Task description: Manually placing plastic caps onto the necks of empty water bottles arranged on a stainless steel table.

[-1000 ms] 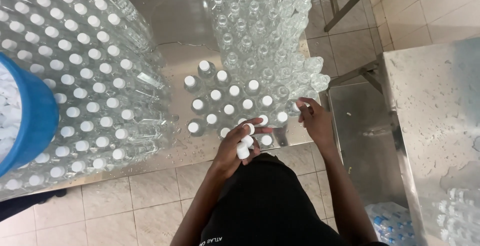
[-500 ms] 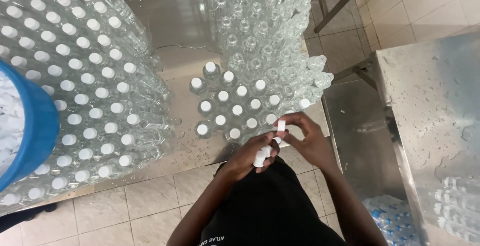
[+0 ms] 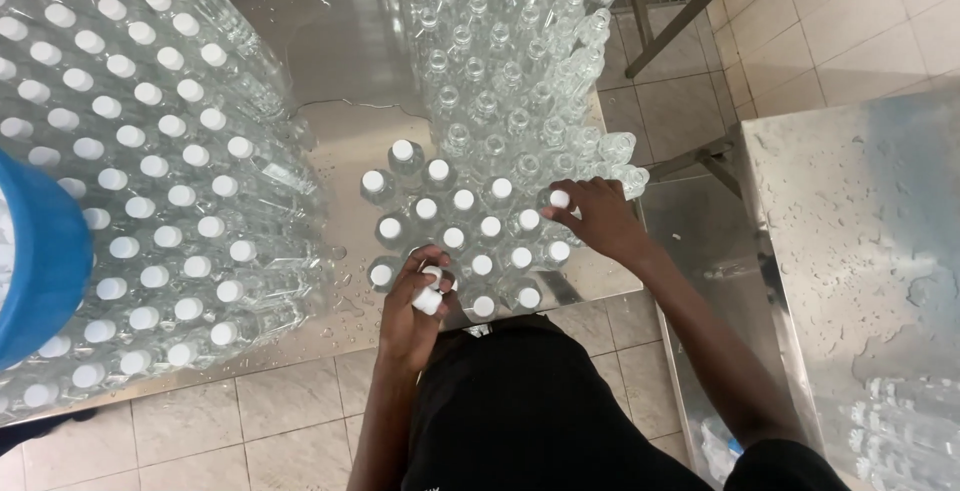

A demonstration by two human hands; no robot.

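My left hand (image 3: 412, 309) is at the front edge of the steel table (image 3: 340, 81), closed around a few loose white caps (image 3: 428, 299). My right hand (image 3: 596, 217) reaches over the small cluster of capped clear bottles (image 3: 455, 236), its fingertips pinching a white cap (image 3: 559, 198) on top of a bottle at the cluster's right edge. Just behind the cluster stands a mass of uncapped clear bottles (image 3: 505, 61).
A large block of capped bottles (image 3: 140, 171) fills the left of the table. A blue round container (image 3: 40, 261) juts in at the far left. A wet steel surface (image 3: 860, 241) lies to the right, with more bottles (image 3: 900, 426) at its lower corner. Tiled floor below.
My right hand left my left hand and moved up and right to press a cap onto a bottle. My left hand stayed near the table edge with the caps.
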